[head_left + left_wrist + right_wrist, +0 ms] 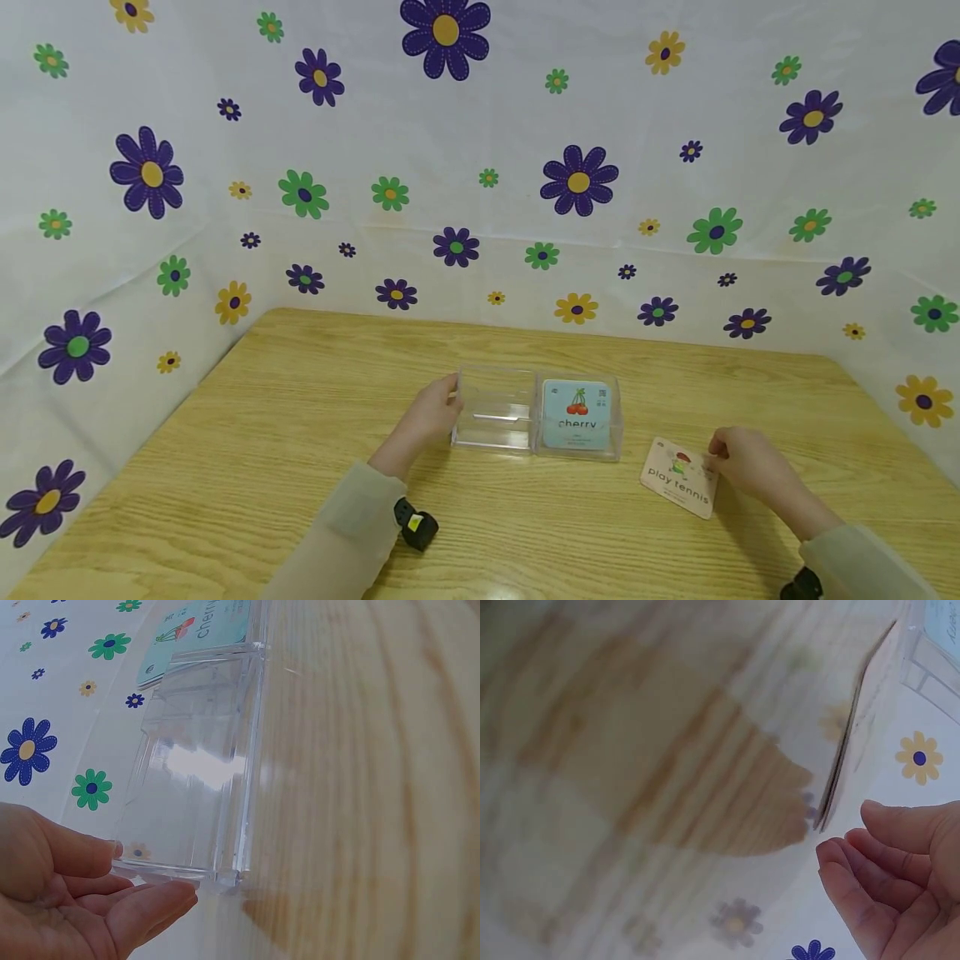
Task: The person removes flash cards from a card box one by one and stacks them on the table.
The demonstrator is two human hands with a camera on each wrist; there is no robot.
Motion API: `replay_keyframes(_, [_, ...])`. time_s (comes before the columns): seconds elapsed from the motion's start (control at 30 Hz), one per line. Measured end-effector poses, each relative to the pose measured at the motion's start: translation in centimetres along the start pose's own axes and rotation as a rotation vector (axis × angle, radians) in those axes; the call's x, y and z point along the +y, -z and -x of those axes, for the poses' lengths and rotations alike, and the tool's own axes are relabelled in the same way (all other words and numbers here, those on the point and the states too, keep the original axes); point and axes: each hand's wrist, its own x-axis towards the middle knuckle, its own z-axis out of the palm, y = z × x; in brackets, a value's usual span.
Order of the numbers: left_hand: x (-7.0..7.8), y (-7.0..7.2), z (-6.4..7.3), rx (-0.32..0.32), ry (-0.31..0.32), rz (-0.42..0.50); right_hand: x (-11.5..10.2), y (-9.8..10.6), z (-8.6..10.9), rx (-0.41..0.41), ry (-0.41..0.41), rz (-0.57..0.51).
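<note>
A clear plastic box [495,451] with two compartments lies on the table; in the left wrist view its near end wall is beside my left hand [82,900]. The left hand [429,414] grips the box at its left end, thumb at the rim and fingers along the outer wall. Blue cards [577,437], the top one reading "cherry", fill the right compartment. To the right, a pale pink "play tennis" card [671,492] lies tilted. My right hand [753,469] is at that card's right edge. In the right wrist view, thumb and fingers of the right hand [900,877] stand apart beside two stacked card edges [840,761].
The wooden table [300,400] extends around the box and card. A white cloth with printed flowers [480,133] hangs behind the table and along both sides. A black wrist camera [417,527] sits on the left wrist, another [802,586] on the right.
</note>
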Motion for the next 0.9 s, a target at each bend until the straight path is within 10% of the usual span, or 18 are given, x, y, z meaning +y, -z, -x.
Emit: replay_keyframes(0.9, [-0.1,0.0,0.1,0.013,-0.034,-0.027,-2.6,2.1,-1.0,0.034,0.059,-0.046])
